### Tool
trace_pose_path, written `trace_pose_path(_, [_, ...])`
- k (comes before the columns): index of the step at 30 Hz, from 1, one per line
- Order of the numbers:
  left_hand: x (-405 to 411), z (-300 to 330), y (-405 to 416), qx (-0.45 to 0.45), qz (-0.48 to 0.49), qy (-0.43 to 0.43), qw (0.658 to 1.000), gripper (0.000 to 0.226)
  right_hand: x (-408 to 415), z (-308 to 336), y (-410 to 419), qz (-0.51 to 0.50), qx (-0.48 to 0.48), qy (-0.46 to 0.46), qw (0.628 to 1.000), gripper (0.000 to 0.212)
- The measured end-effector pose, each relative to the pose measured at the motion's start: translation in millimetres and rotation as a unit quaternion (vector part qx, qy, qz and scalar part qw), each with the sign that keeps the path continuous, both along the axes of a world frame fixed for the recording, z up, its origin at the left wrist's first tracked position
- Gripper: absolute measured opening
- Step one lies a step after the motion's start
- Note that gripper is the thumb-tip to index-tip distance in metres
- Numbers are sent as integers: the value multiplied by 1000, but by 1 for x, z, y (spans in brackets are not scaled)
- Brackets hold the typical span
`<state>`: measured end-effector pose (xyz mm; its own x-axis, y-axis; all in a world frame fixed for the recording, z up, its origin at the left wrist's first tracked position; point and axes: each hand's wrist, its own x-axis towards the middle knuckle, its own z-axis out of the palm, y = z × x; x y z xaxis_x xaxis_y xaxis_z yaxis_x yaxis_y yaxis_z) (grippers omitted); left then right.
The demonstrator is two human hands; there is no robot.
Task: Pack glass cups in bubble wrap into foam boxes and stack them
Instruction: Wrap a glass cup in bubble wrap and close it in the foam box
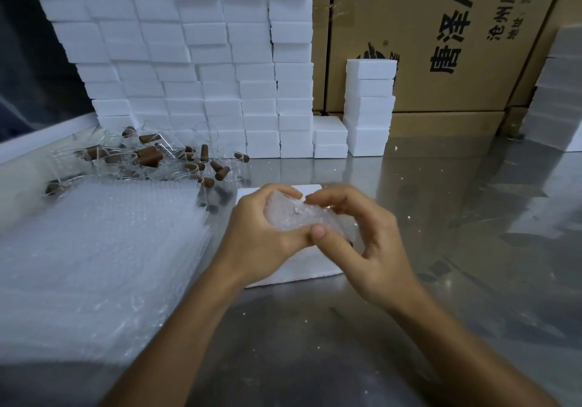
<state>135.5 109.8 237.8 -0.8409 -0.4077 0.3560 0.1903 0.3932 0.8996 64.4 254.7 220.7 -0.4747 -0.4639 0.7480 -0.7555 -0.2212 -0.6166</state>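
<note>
My left hand [261, 233] and my right hand [362, 239] both grip a small bundle of bubble wrap [294, 214] held above a white foam box [302, 272] lying flat on the metal table. The glass cup inside the wrap is hidden. To the left lies a thick pile of bubble wrap sheets [94, 265]. Behind it, loose glass cups with brown handles [151, 158] lie in a heap. A tall wall of stacked foam boxes [189, 60] stands at the back.
A shorter stack of foam boxes [368, 107] and a low stack [330, 137] stand right of the wall. Brown cardboard cartons [441, 35] line the back. More foam boxes [557, 91] stand at the far right. The table [456, 217] is shiny metal.
</note>
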Motion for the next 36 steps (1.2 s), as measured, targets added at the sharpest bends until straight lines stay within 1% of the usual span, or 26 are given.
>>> trace_pose_path(3, [1,2,-2,79,-65,-38,994,48,3,-1,-1,53,92,-7,994,39])
trace_pose_path(5, [3,3,-2,97,-103,-68,988,47,5,-2,-3,59,120,-11,991,42])
trace_pose_path(6, [3,4,-2,96,-112,-79,986,45,5,-2,-3,66,129,-27,989,41])
trace_pose_path(9, [4,4,1,82,-118,-107,984,38,2,1,0,101,161,-79,979,24])
trace_pose_path(12, [6,5,1,103,-142,-145,974,44,3,6,2,167,142,-136,966,21])
trace_pose_path(14, [7,7,-4,157,-189,-151,958,46,2,10,5,189,112,-182,959,20])
trace_pose_path(15, [8,9,-7,191,-217,-147,946,45,-1,12,6,183,102,-209,955,17])
trace_pose_path(16, [8,9,-9,227,-244,-140,932,44,-4,14,7,174,96,-240,950,21])
trace_pose_path(17, [8,9,-11,264,-263,-130,919,42,-7,15,8,179,95,-272,941,30])
trace_pose_path(18, [8,9,-13,293,-273,-117,909,40,-10,14,9,210,89,-301,926,35])
trace_pose_path(20, [8,6,-17,320,-281,-99,899,41,-11,15,10,278,65,-359,889,37])
trace_pose_path(22, [8,4,-18,318,-284,-89,900,50,-12,15,10,299,56,-433,849,52])
trace_pose_path(24, [8,3,-19,293,-278,-84,911,63,-12,16,11,321,60,-482,813,67])
trace_pose_path(25, [7,2,-19,274,-272,-87,918,66,-12,16,12,337,68,-494,799,67])
trace_pose_path(27, [7,2,-19,240,-259,-101,930,71,-12,17,12,369,82,-508,774,58])
trace_pose_path(30, [7,2,-20,222,-246,-121,936,76,-13,15,10,421,91,-528,732,56])
trace_pose_path(32, [7,2,-20,211,-237,-125,940,68,-13,12,8,422,92,-542,721,53])
trace_pose_path(34, [5,1,-20,205,-225,-121,945,60,-14,10,7,409,96,-545,726,51])
trace_pose_path(36, [4,0,-21,207,-219,-113,947,60,-14,10,7,395,100,-541,735,51])
